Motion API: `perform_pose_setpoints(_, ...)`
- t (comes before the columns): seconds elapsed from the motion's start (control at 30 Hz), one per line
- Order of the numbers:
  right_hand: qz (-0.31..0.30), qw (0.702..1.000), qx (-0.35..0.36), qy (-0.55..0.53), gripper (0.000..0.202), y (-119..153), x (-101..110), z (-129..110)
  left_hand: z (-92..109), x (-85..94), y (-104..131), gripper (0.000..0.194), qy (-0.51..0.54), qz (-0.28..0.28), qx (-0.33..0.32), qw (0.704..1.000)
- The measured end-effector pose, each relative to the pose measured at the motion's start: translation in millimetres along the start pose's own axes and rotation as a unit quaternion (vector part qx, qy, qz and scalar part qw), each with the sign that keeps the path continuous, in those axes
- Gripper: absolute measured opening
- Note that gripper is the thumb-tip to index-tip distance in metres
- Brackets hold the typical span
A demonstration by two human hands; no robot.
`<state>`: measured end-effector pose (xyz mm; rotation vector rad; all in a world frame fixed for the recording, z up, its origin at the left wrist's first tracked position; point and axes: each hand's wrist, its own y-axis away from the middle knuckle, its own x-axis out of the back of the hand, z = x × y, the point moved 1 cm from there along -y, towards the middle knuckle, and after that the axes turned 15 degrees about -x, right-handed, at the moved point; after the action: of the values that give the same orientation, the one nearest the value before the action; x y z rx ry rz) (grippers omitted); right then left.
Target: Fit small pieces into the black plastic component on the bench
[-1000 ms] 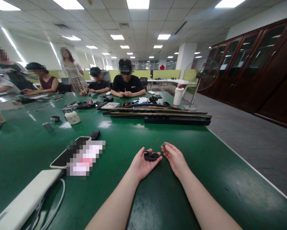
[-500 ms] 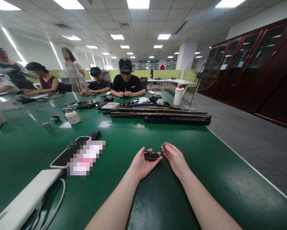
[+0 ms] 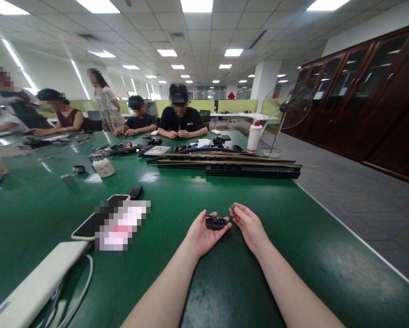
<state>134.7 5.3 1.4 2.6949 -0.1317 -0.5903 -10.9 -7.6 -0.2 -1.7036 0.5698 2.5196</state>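
Note:
On the palm and fingers of my left hand [image 3: 204, 236] rests a small black device [image 3: 215, 222] with an uneven, mechanical-looking top. That hand is turned palm up, its fingers curled lightly around the device. Just to the right, my right hand [image 3: 248, 223] pinches a tiny dark piece [image 3: 232, 207] between thumb and fingertips. The piece is too small to name. A narrow gap separates the two hands, and both are above the green table [image 3: 177, 200].
Left of my hands lie a phone [image 3: 103, 216], a blurred-out paper and a white power strip [image 3: 36, 282] with cables. Ahead are long black rails [image 3: 254, 171], thin rods and a white bottle [image 3: 254, 136]. Several people sit or stand across the table.
The tiny piece in my right fingertips has turned slightly and shifted a little to the left. My left hand and the black device stay in place.

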Motion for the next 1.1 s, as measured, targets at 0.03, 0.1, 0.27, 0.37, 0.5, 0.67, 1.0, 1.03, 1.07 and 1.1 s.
perform_pose_setpoints(0.03, 0.001, 1.000, 0.002, 0.003, 0.031, 0.0, 0.0, 0.1, 0.1, -0.3, 0.1, 0.039, 0.001, 0.001, 0.000, 1.000)
perform_pose_setpoints(0.1, 0.003, 1.000, 0.002, 0.005, 0.031, 0.0, -0.1, 0.6, 0.1, -1.1, 0.4, 0.038, 0.002, 0.005, 0.001, 1.000)
perform_pose_setpoints(0.27, 0.003, 0.999, 0.009, 0.032, 0.033, 1.2, -0.9, 1.7, 0.1, -2.9, 1.7, 0.039, -0.003, 0.012, 0.001, 1.000)
perform_pose_setpoints(0.37, -0.012, 0.997, 0.031, 0.064, 0.035, 4.0, -3.2, 1.4, 0.3, -2.1, 1.3, 0.039, -0.003, 0.006, -0.001, 1.000)
perform_pose_setpoints(0.5, -0.040, 0.990, 0.068, 0.118, 0.034, 9.0, -8.3, 0.2, 0.2, 0.7, -0.6, 0.039, -0.007, 0.001, -0.001, 1.000)
perform_pose_setpoints(0.67, -0.074, 0.974, 0.098, 0.193, 0.030, 10.4, -10.6, 2.4, -0.6, 1.5, -1.6, 0.038, -0.002, -0.005, -0.010, 1.000)
perform_pose_setpoints(1.0, -0.085, 0.844, 0.227, 0.478, 0.023, 16.7, -9.4, 2.6, -2.0, 0.1, -1.9, 0.045, -0.019, -0.026, -0.016, 0.999)
perform_pose_setpoints(1.03, -0.087, 0.845, 0.222, 0.478, 0.023, 16.7, -9.0, 2.4, -2.1, 0.2, -1.9, 0.046, -0.021, -0.026, -0.016, 0.999)
perform_pose_setpoints(1.07, -0.091, 0.849, 0.214, 0.474, 0.023, 16.5, -8.6, 2.3, -2.1, 0.4, -1.8, 0.046, -0.023, -0.026, -0.015, 0.999)
perform_pose_setpoints(1.1, -0.098, 0.855, 0.204, 0.467, 0.025, 16.0, -8.0, 2.2, -2.1, 0.5, -1.8, 0.046, -0.024, -0.025, -0.014, 0.999)
